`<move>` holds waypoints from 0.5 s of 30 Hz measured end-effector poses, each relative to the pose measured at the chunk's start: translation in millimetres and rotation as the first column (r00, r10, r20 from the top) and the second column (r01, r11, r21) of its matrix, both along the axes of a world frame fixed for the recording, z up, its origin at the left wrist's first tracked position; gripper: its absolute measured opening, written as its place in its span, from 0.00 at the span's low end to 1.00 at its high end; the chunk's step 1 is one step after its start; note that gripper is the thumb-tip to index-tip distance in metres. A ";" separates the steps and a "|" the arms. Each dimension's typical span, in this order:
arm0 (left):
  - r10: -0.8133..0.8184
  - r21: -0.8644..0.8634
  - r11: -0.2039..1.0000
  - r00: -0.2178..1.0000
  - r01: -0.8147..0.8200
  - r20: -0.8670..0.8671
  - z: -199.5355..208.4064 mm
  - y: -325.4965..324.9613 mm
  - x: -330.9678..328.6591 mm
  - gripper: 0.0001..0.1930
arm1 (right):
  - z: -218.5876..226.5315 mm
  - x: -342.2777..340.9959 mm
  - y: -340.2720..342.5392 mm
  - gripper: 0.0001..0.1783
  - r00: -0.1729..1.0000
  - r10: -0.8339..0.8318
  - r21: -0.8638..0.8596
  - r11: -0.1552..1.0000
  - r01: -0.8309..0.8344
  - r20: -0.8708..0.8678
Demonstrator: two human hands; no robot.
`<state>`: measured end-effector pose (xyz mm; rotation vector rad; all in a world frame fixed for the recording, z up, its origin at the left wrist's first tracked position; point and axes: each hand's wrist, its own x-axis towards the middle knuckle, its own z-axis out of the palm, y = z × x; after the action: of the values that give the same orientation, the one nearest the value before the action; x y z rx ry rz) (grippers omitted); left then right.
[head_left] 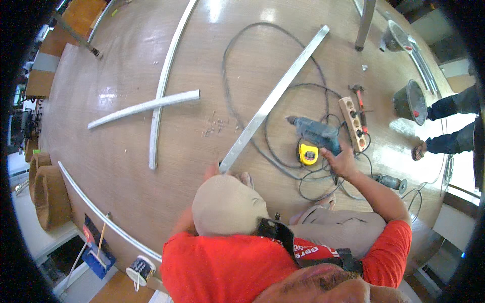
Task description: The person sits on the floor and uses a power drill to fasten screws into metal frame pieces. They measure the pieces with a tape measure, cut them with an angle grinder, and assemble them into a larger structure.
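Observation:
My right hand is closed round the handle of a blue-grey power drill, which lies on its side on the floor with its chuck pointing left. A yellow tape measure sits just below the drill body. My left hand is at the near end of a long silver metal channel that slants away to the upper right. My knee covers part of that hand and it is blurred, so its fingers cannot be made out. Several small screws are scattered left of the channel.
Two more metal channels lie crossed at left. A power strip, a red-handled hammer and looped black cable are near the drill. An angle grinder lies at right. Buckets and another person's legs are farther right.

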<state>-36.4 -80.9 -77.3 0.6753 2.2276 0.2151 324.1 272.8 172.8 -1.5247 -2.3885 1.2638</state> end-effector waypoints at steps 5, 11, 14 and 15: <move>-0.080 0.158 0.984 0.996 0.084 -0.033 112.8 66.5 6.5 0.35 | 3.9 1.3 -1.6 0.32 0.990 -0.092 -0.119 0.990 0.079 -0.106; -0.167 0.152 0.974 0.986 0.166 -0.010 129.0 154.8 3.8 0.35 | 11.0 -0.2 -2.7 0.28 0.992 -0.079 -0.078 0.994 0.071 -0.096; -0.208 0.239 0.950 0.978 0.203 -0.002 115.5 179.7 4.0 0.35 | 12.8 -1.3 -4.2 0.26 0.987 -0.106 -0.111 0.990 0.093 -0.118; -0.222 0.289 0.930 0.974 0.226 -0.048 110.1 187.1 5.6 0.35 | 12.9 -1.7 -5.4 0.26 0.985 -0.109 -0.102 0.990 0.096 -0.133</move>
<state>-30.8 106.2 32.8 1.0884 2.1297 0.4316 322.4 267.4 185.7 -1.5076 -2.1659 1.4289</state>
